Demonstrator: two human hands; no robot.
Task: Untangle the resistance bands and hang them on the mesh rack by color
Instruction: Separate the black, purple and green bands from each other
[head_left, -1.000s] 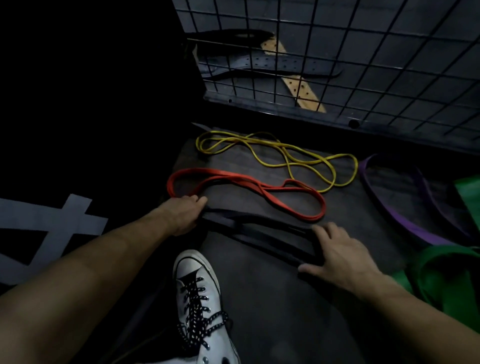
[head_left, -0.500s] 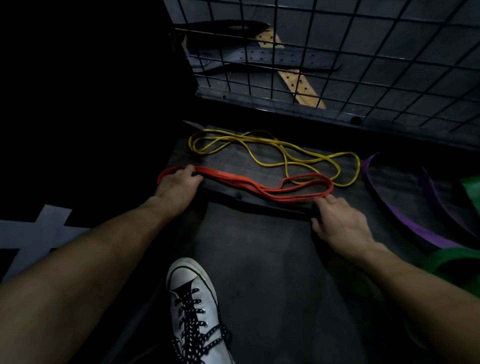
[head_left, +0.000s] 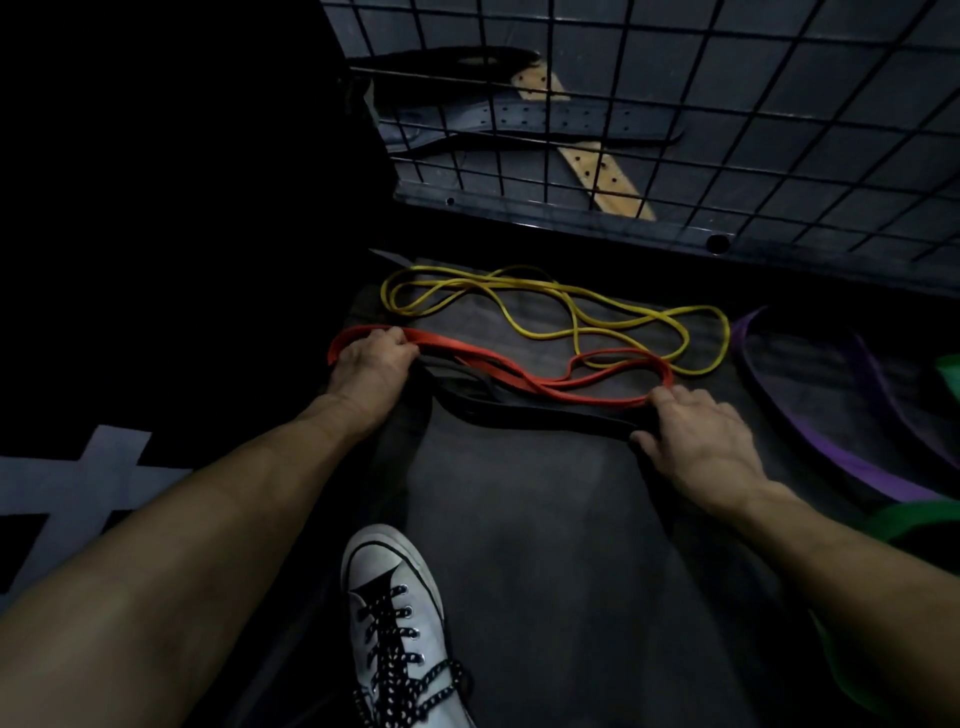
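A red band (head_left: 498, 366) lies stretched across a dark mat. My left hand (head_left: 374, 358) curls its fingers round the band's left end, and my right hand (head_left: 696, 431) holds the right end together with a black band (head_left: 524, 413) that lies just in front of the red one. Behind them a thin yellow band (head_left: 571, 317) lies in loose loops. A purple band (head_left: 810, 431) and a green band (head_left: 914, 525) lie at the right. The black mesh rack (head_left: 675, 119) stands at the back.
Behind the mesh lie a dark perforated belt (head_left: 519, 117) and a tan perforated belt (head_left: 597, 171). My white laced shoe (head_left: 395, 623) stands on the dark mat (head_left: 545, 545) at the bottom middle. Pale tape marks (head_left: 67, 483) cross the dark floor at the left.
Both hands moved from the black band up to the red band's ends. The red band has since been drawn out longer, and the black band shows again beside it.
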